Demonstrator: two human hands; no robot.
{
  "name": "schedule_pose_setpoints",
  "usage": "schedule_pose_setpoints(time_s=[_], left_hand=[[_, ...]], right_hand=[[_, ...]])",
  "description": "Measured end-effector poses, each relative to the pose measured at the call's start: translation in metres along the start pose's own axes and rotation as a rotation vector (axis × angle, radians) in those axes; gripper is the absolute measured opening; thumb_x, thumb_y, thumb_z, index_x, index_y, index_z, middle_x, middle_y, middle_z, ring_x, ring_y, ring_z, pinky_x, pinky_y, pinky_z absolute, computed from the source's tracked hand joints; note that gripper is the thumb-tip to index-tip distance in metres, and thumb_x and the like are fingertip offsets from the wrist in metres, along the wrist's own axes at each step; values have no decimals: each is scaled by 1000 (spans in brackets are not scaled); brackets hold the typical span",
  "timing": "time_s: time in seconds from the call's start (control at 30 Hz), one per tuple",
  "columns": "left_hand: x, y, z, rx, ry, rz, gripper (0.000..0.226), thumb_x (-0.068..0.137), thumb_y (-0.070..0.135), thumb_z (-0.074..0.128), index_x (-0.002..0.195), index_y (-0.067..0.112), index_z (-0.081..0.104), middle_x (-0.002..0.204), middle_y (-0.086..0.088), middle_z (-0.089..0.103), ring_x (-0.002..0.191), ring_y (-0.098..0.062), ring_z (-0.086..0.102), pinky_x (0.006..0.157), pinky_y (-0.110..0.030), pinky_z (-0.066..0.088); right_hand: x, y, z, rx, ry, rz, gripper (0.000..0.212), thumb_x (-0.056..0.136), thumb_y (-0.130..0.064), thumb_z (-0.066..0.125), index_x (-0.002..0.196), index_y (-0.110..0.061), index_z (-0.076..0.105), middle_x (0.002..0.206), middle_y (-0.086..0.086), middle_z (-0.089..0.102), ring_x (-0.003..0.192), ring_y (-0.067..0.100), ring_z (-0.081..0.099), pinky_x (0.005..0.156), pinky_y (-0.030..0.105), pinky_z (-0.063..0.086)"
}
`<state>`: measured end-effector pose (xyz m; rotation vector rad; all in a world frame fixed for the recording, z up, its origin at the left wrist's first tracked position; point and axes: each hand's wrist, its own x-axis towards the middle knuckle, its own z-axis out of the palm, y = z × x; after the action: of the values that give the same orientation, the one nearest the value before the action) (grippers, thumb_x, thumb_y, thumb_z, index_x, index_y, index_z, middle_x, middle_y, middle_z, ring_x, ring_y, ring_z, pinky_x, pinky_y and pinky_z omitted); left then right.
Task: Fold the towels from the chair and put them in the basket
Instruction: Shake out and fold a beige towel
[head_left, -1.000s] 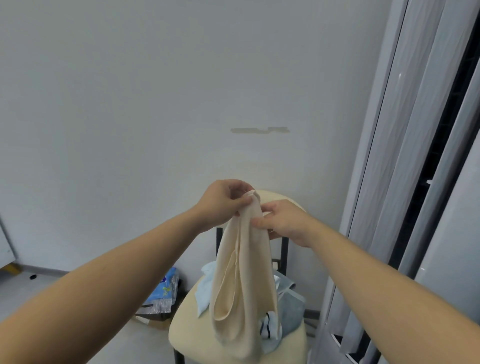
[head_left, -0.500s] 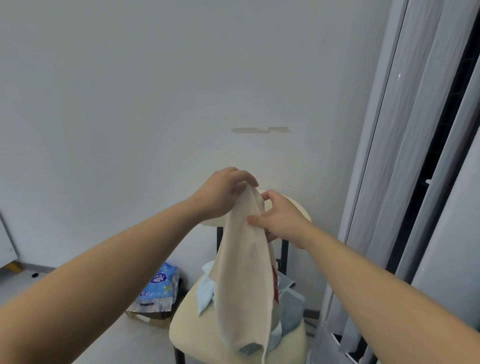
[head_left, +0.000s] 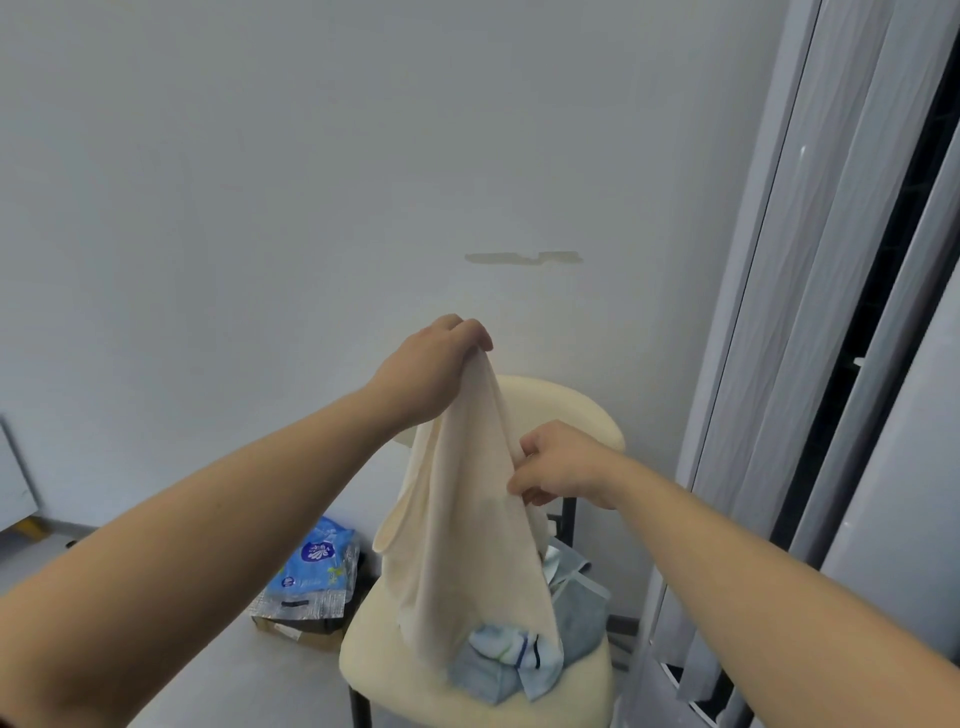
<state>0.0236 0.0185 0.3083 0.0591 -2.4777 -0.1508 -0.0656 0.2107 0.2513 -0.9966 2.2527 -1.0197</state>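
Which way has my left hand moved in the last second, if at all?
Yes. The left hand has risen, closer to the wall mark above it, and it lifts the top of the cream towel that it grips.

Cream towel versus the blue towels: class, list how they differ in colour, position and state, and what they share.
Colour: the cream towel is plain; the blue towels include a striped one. Position: the cream towel hangs from the left hand and right hand; the blue towels lie on the chair. State: the cream towel hangs drawn out; the blue towels are crumpled. Shared: none is folded yet.
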Motion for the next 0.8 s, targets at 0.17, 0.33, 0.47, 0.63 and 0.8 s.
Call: schedule_pose_setpoints(time_s=[0.17, 0.33, 0.47, 0.63, 0.8], left_hand=[[4, -1, -1, -116, 79, -125, 36, 95, -1, 39, 115, 21, 59, 113, 1, 56, 105, -19, 55, 90, -33, 48], [6, -12, -9, -222, 77, -306, 41, 89, -8, 38, 113, 17, 61, 112, -3, 54, 90, -23, 62, 62, -30, 58], [2, -23, -10, -249, 61, -345, 42, 87, -12, 44, 108, 21, 60, 114, -4, 55, 84, -28, 67, 71, -39, 60], [-2, -26, -10, -301, 60, -437, 43, 91, -2, 33, 110, 20, 64, 114, -5, 56, 99, -29, 63, 84, -41, 56], [-5, -26, -15, -256, -90, -405, 23, 95, 22, 53, 110, 25, 69, 113, -3, 54, 104, -22, 56, 74, -26, 43]], right_hand=[[8, 5, 11, 212, 90, 41, 25, 87, -3, 49, 103, 0, 69, 99, 16, 75, 91, 34, 73, 74, 40, 63], [8, 11, 17, 33, 112, -68, 30, 98, -33, 58, 79, -10, 59, 74, 3, 57, 67, 18, 56, 61, 30, 46], [1, 9, 12, -88, -10, -119, 11, 92, -23, 69, 84, -16, 72, 79, -1, 73, 68, 12, 65, 60, 23, 48], [2, 7, 8, -375, 29, -88, 26, 94, -30, 63, 74, -15, 66, 65, -1, 60, 61, 16, 56, 56, 27, 41], [1, 12, 3, -216, 103, -11, 26, 90, -28, 75, 76, -13, 60, 67, 1, 63, 48, 11, 60, 45, 21, 46]])
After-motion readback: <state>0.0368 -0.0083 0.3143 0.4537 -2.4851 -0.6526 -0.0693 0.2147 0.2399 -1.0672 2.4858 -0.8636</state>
